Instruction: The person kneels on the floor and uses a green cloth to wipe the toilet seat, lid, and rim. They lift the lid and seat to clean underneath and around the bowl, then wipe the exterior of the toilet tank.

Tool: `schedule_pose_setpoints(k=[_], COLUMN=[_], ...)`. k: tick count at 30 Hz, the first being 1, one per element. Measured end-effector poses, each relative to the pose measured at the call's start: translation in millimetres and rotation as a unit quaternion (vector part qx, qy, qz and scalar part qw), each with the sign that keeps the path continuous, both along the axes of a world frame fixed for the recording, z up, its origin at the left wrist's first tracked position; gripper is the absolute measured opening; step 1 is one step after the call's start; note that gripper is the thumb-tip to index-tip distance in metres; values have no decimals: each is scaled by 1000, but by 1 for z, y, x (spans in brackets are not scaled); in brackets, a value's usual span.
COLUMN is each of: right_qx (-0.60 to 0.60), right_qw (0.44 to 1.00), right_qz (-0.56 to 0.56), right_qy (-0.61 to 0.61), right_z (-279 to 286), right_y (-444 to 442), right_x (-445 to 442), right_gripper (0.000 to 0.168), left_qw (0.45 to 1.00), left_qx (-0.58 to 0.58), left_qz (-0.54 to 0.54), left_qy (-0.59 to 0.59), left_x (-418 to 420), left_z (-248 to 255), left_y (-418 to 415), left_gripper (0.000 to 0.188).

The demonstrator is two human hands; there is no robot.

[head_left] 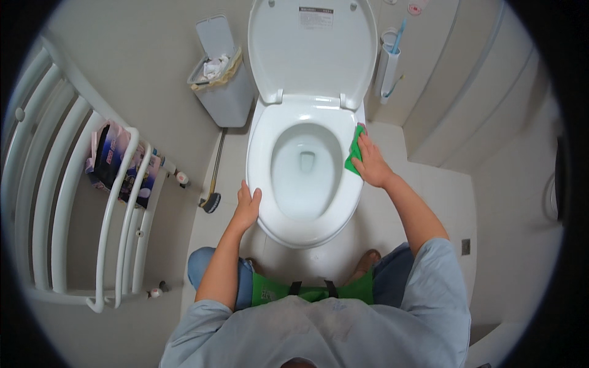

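Observation:
A white toilet seat (303, 233) lies down on its bowl before me, and the toilet lid (313, 55) is raised behind it. My right hand (372, 162) presses a green cloth (354, 154) against the seat's right edge; a bit of pink shows at the cloth's far end. At the seat's left front edge rests my left hand (247, 207), its thumb on top and the fingers apart along the rim. Water stands in the toilet bowl (306, 184).
An open-lidded waste bin (225, 101) with crumpled paper stands back left. A long-handled brush (210, 202) leans near the left wall. A white towel radiator (83, 184) holds printed packages (110, 152). Toothbrushes (399, 34) sit in a wall holder (387, 69) back right.

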State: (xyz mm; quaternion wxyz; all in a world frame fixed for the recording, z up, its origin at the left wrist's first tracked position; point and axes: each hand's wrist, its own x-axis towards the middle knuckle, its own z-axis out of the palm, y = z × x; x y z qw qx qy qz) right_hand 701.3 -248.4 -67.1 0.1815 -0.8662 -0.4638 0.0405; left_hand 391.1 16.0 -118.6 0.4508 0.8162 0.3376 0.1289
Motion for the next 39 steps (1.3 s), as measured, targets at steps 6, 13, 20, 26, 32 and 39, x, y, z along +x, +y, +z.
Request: schedule_pose_setpoints(k=[6, 13, 20, 26, 32, 39], right_qx=[-35, -93, -45, 20, 17, 116], right_qw=[998, 993, 982, 983, 979, 969], right_qz=[-46, -38, -22, 67, 188, 212], right_qy=[7, -61, -183, -170, -80, -46], right_z=[4, 15, -10, -19, -7, -12], right_y=[19, 71, 140, 207, 229, 265], right_x=[21, 43, 44, 22, 21, -11], right_gripper=[74, 73, 79, 72, 56, 38], left_qw=[999, 998, 999, 999, 999, 999], left_qx=[-50, -50, -26, -28, -26, -20], left_qz=[-8, -22, -21, -25, -25, -33], left_qy=[11, 7, -21, -19, -27, -30], left_x=[4, 5, 5, 2, 6, 10], left_z=[15, 20, 8, 2, 5, 7], left_y=[-7, -10, -9, -7, -4, -6], left_gripper=[80, 86, 90, 93, 94, 95])
